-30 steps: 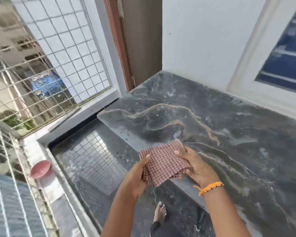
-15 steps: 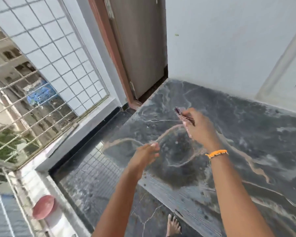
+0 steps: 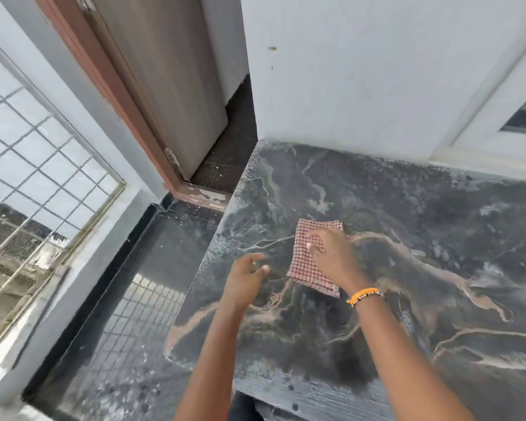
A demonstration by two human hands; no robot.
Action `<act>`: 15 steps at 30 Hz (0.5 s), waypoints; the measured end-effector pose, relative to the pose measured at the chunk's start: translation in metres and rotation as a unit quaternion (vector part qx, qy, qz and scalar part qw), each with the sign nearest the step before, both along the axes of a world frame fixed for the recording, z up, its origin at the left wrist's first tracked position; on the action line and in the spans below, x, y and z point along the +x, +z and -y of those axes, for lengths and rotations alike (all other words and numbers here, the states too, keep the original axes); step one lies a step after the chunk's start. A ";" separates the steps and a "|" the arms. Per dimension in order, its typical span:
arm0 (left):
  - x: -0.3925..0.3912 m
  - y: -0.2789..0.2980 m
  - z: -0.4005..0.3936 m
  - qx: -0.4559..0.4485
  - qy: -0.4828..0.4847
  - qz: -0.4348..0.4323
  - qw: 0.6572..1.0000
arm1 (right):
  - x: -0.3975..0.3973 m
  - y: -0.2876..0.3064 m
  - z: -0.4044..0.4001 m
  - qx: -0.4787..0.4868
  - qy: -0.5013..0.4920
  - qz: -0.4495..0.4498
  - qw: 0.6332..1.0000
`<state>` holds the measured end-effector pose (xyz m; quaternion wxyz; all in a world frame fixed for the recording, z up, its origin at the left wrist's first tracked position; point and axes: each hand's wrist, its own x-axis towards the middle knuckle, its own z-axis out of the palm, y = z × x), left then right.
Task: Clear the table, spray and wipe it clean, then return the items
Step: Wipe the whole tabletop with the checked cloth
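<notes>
I see the dark marble table (image 3: pixel 422 268) filling the right half of my view, its brown and white veins running across a surface that looks streaked, possibly wet, though glare keeps me from being sure. It butts against a white wall (image 3: pixel 362 71) at the back, with a window frame (image 3: pixel 504 117) at the far right. To the left stands a grey door (image 3: pixel 170 86) in a brown frame, and further left a metal grille (image 3: pixel 43 177) over an opening. Below the table edge lies a glossy dark floor (image 3: pixel 134 299).

The checked red-and-white cloth (image 3: pixel 308 262) lies flat on the table toward its left side, folded into a rectangle. Its long axis runs from the near right corner to the far edge, tilted slightly off the table's side.

My right hand (image 3: pixel 331 256) presses palm-down on the cloth, fingers spread, an orange bracelet (image 3: pixel 363 296) at the wrist. My left hand (image 3: pixel 245 281) hovers just beside the cloth, fingers loosely curled, holding nothing.
</notes>
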<state>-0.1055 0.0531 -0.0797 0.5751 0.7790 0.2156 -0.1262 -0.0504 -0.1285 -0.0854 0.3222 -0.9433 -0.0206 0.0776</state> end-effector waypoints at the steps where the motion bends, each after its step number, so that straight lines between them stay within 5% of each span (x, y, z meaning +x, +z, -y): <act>1: 0.003 0.001 -0.003 0.046 -0.008 0.024 0.999 | 0.000 -0.004 -0.003 -0.023 -0.003 0.003 1.000; 6: 0.034 -0.016 -0.055 0.150 -0.042 0.060 0.986 | 0.002 -0.041 -0.031 -0.143 -0.052 -0.041 0.987; 15: 0.055 -0.035 -0.110 0.087 -0.127 -0.011 0.988 | -0.034 -0.060 -0.077 -0.267 -0.111 -0.027 0.957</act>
